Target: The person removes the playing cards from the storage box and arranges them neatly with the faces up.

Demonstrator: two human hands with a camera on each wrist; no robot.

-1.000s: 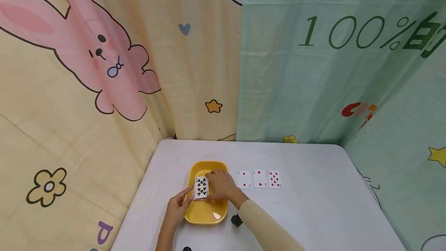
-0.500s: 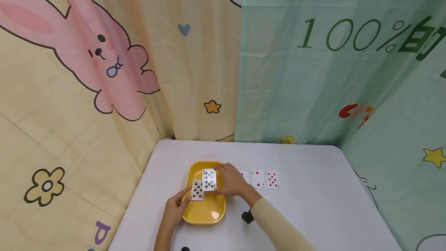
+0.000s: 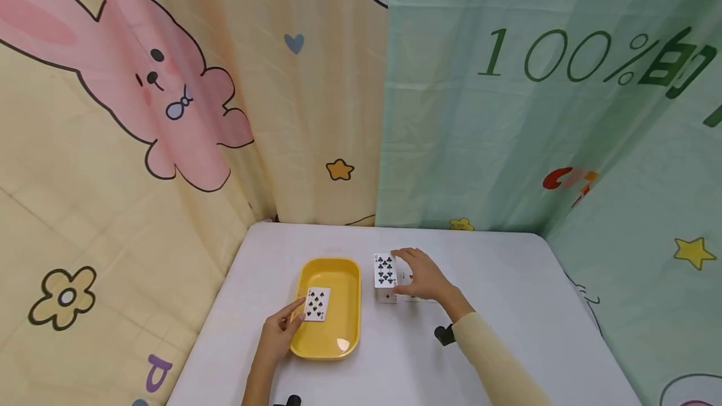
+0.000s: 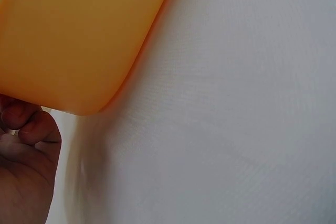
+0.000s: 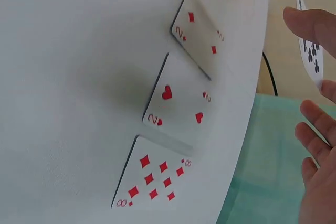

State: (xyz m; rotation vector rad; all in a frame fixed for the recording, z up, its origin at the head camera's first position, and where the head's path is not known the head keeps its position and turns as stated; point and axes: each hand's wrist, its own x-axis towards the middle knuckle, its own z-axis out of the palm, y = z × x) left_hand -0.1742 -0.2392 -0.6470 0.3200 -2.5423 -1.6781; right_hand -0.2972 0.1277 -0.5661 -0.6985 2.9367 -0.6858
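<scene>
My right hand pinches a playing card of clubs by its right side, thumb and fingers at its edges. The card is held above the table and overlaps the two of diamonds in the head view. The two of hearts and eight of diamonds lie face up in the same row. At the left side of the yellow tray, my left hand grips the rim, its thumb and index fingertips beside a face-up spades card. Its other fingers curl against the tray's outside in the left wrist view.
The white table is walled by printed curtains at the back and sides. Black straps or camera parts sit by the right wrist. The tray stands left of the card row.
My right hand has lifted the clubs card off the pile in the tray and carried it right, over the card row. This uncovered the spades card. My left hand stays at the tray.
</scene>
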